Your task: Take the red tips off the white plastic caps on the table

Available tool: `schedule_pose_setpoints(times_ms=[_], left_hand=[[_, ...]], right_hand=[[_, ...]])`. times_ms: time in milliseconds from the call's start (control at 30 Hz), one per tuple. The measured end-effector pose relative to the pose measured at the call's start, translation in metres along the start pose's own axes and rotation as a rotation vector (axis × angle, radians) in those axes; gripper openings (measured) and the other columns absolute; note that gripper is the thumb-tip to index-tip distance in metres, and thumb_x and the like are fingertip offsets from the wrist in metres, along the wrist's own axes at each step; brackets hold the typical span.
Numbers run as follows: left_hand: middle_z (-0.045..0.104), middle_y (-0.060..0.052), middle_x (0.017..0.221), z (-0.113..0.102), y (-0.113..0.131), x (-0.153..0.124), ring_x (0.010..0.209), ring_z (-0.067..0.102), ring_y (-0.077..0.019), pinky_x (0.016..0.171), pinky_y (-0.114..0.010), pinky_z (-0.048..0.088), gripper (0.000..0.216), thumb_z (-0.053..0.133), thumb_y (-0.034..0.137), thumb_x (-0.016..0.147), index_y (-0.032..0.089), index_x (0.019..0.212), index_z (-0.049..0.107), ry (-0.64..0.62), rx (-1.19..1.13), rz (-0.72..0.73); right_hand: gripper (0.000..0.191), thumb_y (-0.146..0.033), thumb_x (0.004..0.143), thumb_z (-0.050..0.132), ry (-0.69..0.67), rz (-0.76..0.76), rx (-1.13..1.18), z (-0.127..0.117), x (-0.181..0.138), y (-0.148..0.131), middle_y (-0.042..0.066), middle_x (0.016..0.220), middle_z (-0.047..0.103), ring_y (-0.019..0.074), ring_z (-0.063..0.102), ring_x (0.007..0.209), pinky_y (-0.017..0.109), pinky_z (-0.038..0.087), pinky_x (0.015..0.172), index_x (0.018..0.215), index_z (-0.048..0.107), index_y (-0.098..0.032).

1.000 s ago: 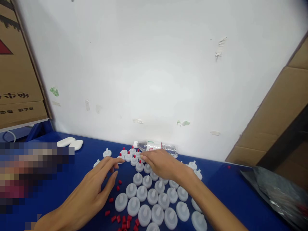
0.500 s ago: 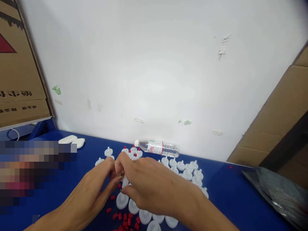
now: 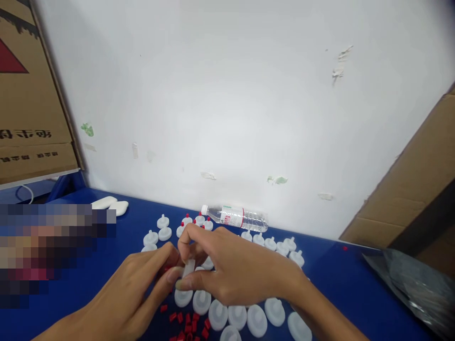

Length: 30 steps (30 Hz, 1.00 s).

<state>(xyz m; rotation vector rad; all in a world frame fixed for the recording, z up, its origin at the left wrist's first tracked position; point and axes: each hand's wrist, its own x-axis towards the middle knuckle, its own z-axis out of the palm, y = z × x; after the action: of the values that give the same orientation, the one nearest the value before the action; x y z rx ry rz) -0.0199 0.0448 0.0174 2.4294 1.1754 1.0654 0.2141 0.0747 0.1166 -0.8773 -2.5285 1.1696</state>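
My right hand (image 3: 231, 267) pinches a white plastic cap (image 3: 189, 268) between thumb and fingers, its flat side edge-on. My left hand (image 3: 142, 284) is closed close against it, thumb tip at the cap's left edge. A bit of red shows between the left fingers; whether it is gripped or lies behind, I cannot tell. Below the hands, several white nozzle caps (image 3: 218, 314) stand on the blue table, beside a loose pile of small red tips (image 3: 188, 327). Behind the hands, several white caps with red tips (image 3: 187, 219) stand together. My right forearm hides part of the white caps.
A clear water bottle (image 3: 234, 218) lies along the white wall (image 3: 227, 94). A white case (image 3: 118, 208) lies at the back left of the blue table (image 3: 106, 251). Cardboard (image 3: 31, 104) stands left, more cardboard (image 3: 401, 189) right, with a plastic bag (image 3: 408, 284) below it.
My right fingers have shifted and parted a little, so more of the pinched white cap shows. My hands have come slightly lower. The whole view has shifted slightly.
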Motion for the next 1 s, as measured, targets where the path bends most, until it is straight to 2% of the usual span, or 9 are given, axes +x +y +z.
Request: schedule_pose_setpoints(times_ms=[133, 200, 267, 367, 433, 533, 633, 833, 1000], left_hand=[[0.069, 0.001, 0.078, -0.006, 0.006, 0.001, 0.075, 0.068, -0.0202, 0.068, -0.029, 0.052, 0.056, 0.028, 0.062, 0.115, 0.028, 0.088, 0.064, -0.027, -0.083, 0.013], [0.069, 0.000, 0.076, -0.007, 0.009, 0.002, 0.073, 0.065, -0.0206, 0.070, -0.029, 0.054, 0.063, 0.026, 0.068, 0.113, 0.028, 0.085, 0.065, -0.077, -0.147, -0.050], [0.065, 0.001, 0.070, -0.008, 0.008, 0.002, 0.066, 0.061, -0.0189, 0.068, -0.029, 0.053, 0.063, 0.030, 0.070, 0.112, 0.027, 0.080, 0.064, -0.143, -0.217, -0.143], [0.054, 0.004, 0.060, -0.008, 0.001, 0.004, 0.056, 0.051, -0.0152, 0.059, -0.027, 0.046, 0.061, 0.032, 0.063, 0.113, 0.024, 0.072, 0.055, -0.205, -0.337, -0.258], [0.049, 0.004, 0.060, -0.006, -0.005, 0.005, 0.056, 0.047, -0.0143, 0.058, -0.027, 0.042, 0.061, 0.032, 0.060, 0.115, 0.023, 0.068, 0.048, -0.162, -0.289, -0.265], [0.053, 0.004, 0.067, 0.000, -0.010, 0.005, 0.062, 0.050, -0.0154, 0.063, -0.029, 0.042, 0.056, 0.032, 0.056, 0.115, 0.024, 0.072, 0.049, -0.064, -0.071, -0.220], [0.059, 0.003, 0.076, 0.007, -0.010, 0.005, 0.068, 0.056, -0.0173, 0.069, -0.032, 0.040, 0.049, 0.034, 0.053, 0.115, 0.024, 0.080, 0.053, -0.047, 0.058, -0.222], [0.065, 0.001, 0.090, 0.013, -0.014, 0.006, 0.082, 0.060, -0.0207, 0.078, -0.035, 0.042, 0.045, 0.036, 0.056, 0.114, 0.026, 0.092, 0.060, -0.091, 0.086, -0.252], [0.065, -0.002, 0.096, 0.014, -0.020, 0.007, 0.088, 0.061, -0.0232, 0.080, -0.036, 0.044, 0.040, 0.040, 0.055, 0.113, 0.027, 0.095, 0.063, -0.080, 0.121, -0.244]], right_hand=[[0.030, -0.031, 0.096, 0.076, -0.048, -0.013, 0.126, -0.005, -0.001, 0.003, -0.006, 0.092, 0.064, 0.0154, 0.061, 0.084, 0.029, 0.046, 0.076, 0.106, 0.048, -0.029], [0.033, -0.033, 0.095, 0.079, -0.096, -0.007, 0.163, -0.005, -0.001, 0.003, -0.005, 0.096, 0.066, 0.0166, 0.064, 0.090, 0.028, 0.047, 0.077, 0.106, 0.049, -0.029], [0.032, -0.032, 0.094, 0.080, -0.108, -0.004, 0.078, -0.004, -0.003, 0.002, -0.005, 0.096, 0.066, 0.0161, 0.064, 0.089, 0.027, 0.046, 0.074, 0.106, 0.050, -0.029], [0.020, -0.019, 0.098, 0.070, 0.015, 0.011, -0.309, -0.005, -0.008, 0.001, -0.005, 0.086, 0.065, 0.0159, 0.060, 0.078, 0.029, 0.038, 0.064, 0.107, 0.055, -0.029], [0.015, -0.015, 0.098, 0.067, 0.153, 0.048, -0.510, -0.009, -0.010, 0.005, -0.003, 0.085, 0.070, 0.0174, 0.061, 0.078, 0.030, 0.038, 0.064, 0.105, 0.062, -0.027], [0.008, -0.023, 0.103, 0.067, 0.314, 0.109, -0.531, -0.020, -0.009, 0.019, 0.002, 0.111, 0.080, 0.0218, 0.071, 0.102, 0.033, 0.049, 0.082, 0.109, 0.072, -0.026], [0.029, -0.021, 0.109, 0.052, 0.349, 0.167, -0.536, -0.029, -0.007, 0.043, 0.010, 0.135, 0.077, 0.0285, 0.068, 0.127, 0.041, 0.050, 0.103, 0.126, 0.075, -0.022], [0.055, -0.004, 0.095, 0.051, 0.186, 0.261, -0.527, -0.034, -0.009, 0.084, 0.011, 0.139, 0.077, 0.0313, 0.070, 0.130, 0.045, 0.054, 0.107, 0.142, 0.074, -0.022], [0.049, -0.009, 0.101, 0.047, 0.207, 0.239, -0.506, -0.037, -0.010, 0.077, 0.012, 0.143, 0.074, 0.0321, 0.065, 0.137, 0.048, 0.050, 0.112, 0.141, 0.074, -0.021]])
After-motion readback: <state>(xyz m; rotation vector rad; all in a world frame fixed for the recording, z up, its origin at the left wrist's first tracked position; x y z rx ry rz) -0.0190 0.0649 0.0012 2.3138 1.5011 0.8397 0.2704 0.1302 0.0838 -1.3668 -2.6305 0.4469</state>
